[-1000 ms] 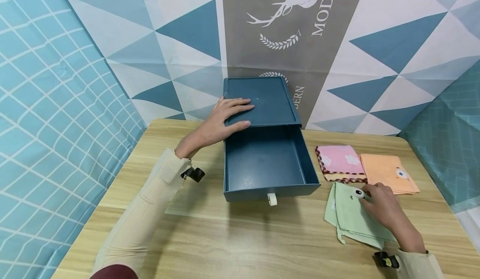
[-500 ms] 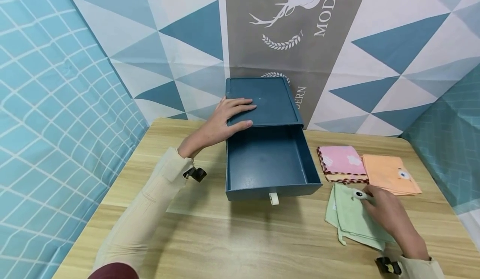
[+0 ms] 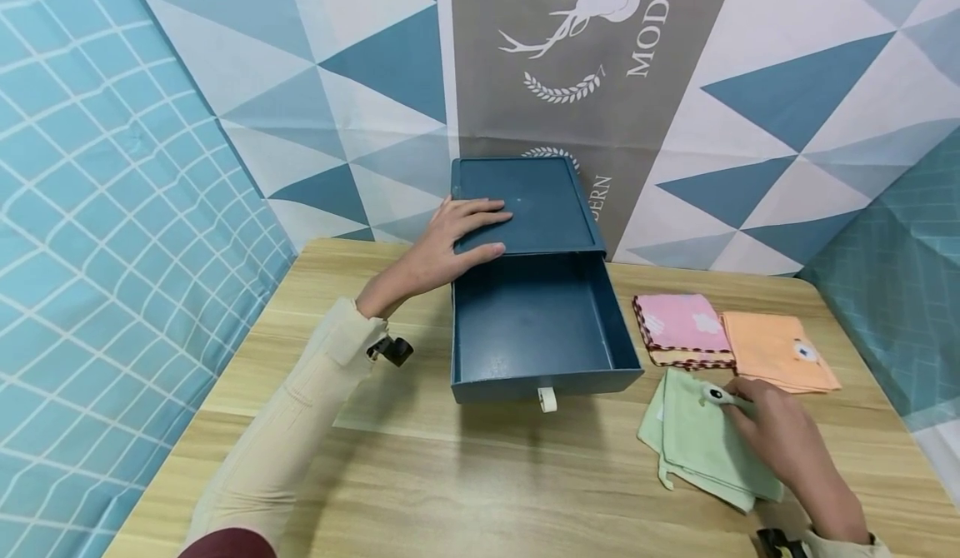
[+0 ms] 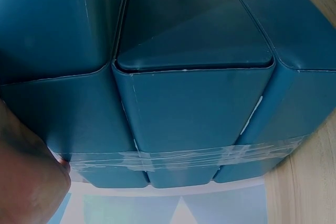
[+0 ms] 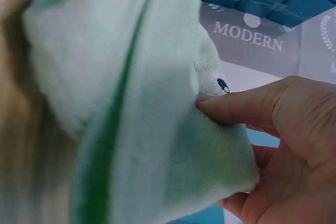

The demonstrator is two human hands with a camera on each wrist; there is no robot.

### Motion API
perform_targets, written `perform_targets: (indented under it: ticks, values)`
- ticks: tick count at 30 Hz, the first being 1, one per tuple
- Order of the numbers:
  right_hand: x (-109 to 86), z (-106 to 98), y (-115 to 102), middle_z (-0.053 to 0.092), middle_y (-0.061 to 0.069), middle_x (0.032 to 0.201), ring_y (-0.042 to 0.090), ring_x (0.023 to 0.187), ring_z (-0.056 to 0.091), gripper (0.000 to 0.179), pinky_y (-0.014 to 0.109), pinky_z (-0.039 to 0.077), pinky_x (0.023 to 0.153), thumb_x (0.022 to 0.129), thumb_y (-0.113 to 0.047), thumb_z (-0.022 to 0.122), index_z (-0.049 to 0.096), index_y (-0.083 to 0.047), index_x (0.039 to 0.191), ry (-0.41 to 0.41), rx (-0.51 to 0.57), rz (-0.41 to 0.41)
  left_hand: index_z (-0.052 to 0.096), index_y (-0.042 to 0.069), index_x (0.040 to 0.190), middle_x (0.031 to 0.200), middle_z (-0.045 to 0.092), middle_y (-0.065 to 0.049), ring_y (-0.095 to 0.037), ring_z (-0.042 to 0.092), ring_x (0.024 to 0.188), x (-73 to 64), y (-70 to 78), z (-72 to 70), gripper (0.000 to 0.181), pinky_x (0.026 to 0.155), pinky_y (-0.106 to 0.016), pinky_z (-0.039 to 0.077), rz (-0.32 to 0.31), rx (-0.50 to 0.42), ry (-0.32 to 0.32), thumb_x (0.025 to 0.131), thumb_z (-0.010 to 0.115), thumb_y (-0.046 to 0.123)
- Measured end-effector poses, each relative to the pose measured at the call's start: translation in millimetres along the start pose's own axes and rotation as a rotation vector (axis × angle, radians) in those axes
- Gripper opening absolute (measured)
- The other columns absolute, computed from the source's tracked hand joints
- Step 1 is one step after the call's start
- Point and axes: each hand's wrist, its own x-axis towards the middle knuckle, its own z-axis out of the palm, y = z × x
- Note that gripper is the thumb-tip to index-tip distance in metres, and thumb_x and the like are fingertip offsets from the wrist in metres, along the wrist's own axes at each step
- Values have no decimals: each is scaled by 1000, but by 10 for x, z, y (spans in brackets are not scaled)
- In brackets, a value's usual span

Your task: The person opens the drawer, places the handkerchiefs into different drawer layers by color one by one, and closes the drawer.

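A dark blue drawer box (image 3: 517,208) stands at the back of the table, its top drawer (image 3: 536,325) pulled out. Across the left part of the box's top rests my left hand (image 3: 442,246), fingers spread and fairly straight. In the left wrist view, part of that hand (image 4: 26,166) shows beside the stacked drawer units (image 4: 194,103), which are bound with clear tape. At the right, my right hand (image 3: 780,433) pinches a folded green towel (image 3: 701,441) by its eye-patterned edge. The right wrist view shows the thumb pressing on the towel (image 5: 157,129), with fingers behind it.
A folded pink towel (image 3: 686,325) with a dark checked border and a folded orange towel (image 3: 780,350) lie behind the green one. A white pull tab (image 3: 547,400) hangs from the drawer front. Patterned cloth walls (image 3: 360,67) enclose the wooden table (image 3: 420,475).
My right hand, pinching the green towel, has shifted it slightly left and towards me. The left hand has stayed on the box.
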Motion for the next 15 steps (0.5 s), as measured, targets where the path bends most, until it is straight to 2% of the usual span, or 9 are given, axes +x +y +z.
perform_targets:
  ticks: [8, 12, 15]
  values:
    - [-54, -93, -104, 69, 16, 86, 30, 73, 65, 16, 46, 48, 58, 74, 4, 80, 71, 0, 88, 102, 5, -96, 52, 21, 146, 157, 39, 0, -17, 26, 147, 0, -13, 2, 55, 120, -44, -9, 4, 1, 6, 99, 56, 48]
    - [-93, -173, -185, 69, 18, 89, 39, 79, 66, 20, 55, 50, 64, 74, 5, 80, 72, 3, 92, 141, 34, -114, 52, 21, 146, 157, 39, 0, -16, 26, 147, -11, -20, 6, 55, 120, -44, -9, 3, 1, 8, 99, 55, 49]
    - [-105, -236, -242, 69, 18, 88, 40, 79, 66, 21, 55, 50, 64, 74, 5, 81, 72, 3, 93, 172, 41, -121, 52, 22, 146, 157, 39, 2, -16, 26, 147, -8, -22, 10, 55, 120, -44, -9, 4, 4, 10, 99, 55, 49]
